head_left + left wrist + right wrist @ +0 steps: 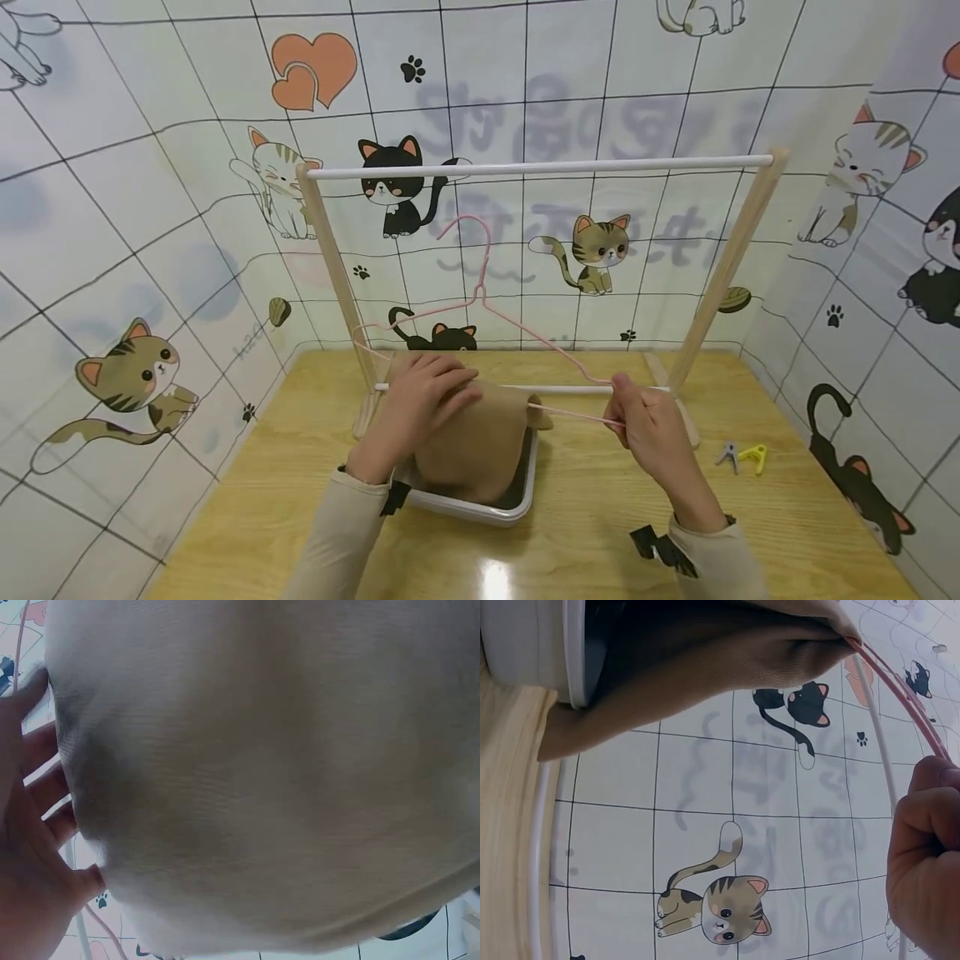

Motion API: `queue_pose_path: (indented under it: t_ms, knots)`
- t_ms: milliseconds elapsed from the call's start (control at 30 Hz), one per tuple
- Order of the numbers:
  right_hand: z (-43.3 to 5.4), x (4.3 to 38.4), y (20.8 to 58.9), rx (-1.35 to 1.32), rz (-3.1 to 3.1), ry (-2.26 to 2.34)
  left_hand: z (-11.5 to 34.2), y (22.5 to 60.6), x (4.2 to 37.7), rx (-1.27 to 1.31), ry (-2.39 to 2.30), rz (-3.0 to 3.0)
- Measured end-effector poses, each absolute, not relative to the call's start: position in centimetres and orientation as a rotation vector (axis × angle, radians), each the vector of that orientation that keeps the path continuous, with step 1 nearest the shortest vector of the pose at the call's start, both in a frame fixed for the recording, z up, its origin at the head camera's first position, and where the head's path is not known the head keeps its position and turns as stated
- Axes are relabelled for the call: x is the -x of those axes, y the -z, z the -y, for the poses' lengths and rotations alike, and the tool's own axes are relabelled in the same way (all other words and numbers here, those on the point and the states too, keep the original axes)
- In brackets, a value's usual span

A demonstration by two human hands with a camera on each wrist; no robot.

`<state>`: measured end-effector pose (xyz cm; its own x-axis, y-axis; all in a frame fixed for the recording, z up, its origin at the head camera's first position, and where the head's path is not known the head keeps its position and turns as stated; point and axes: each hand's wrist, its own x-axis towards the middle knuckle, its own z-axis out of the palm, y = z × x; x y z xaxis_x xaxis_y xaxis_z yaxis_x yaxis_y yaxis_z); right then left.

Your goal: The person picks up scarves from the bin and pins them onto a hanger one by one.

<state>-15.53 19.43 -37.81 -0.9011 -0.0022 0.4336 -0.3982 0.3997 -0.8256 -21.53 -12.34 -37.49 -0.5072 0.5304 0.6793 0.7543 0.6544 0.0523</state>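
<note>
A pink wire clothes hanger (536,333) is held upright, its hook at the top. Its right end is gripped by my right hand (651,425), fingers curled round the wire; the right wrist view shows this fist (930,859) at the right edge. A brown cloth (476,442) hangs over the hanger's lower bar, its lower part inside a white-rimmed basin (480,510). My left hand (420,400) rests on the cloth's upper left with fairly straight fingers. In the left wrist view, cloth (262,772) fills most of the picture and the hand's (34,847) fingertips are hidden by it.
Behind the basin stands a rack with wooden posts (731,262) and a white top rail (540,168). A grey clothespin (727,457) and a yellow clothespin (754,457) lie on the wooden table (600,533) at the right. Cat-patterned sheeting (487,50) surrounds the table's back and sides.
</note>
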Motion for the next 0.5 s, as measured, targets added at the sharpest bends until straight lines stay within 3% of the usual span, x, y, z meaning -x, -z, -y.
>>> queue_pose_path:
  t_ms: [167, 500]
  knots:
    - [-19.7, 15.7, 37.8, -0.378, 2.283, -1.52, 12.1, 37.8, 22.0, 1.054, 0.402, 2.246]
    - [-20.5, 16.0, 38.0, -0.713, 2.344, -1.57, 11.5, 39.0, 22.1, 1.056, 0.283, 2.197]
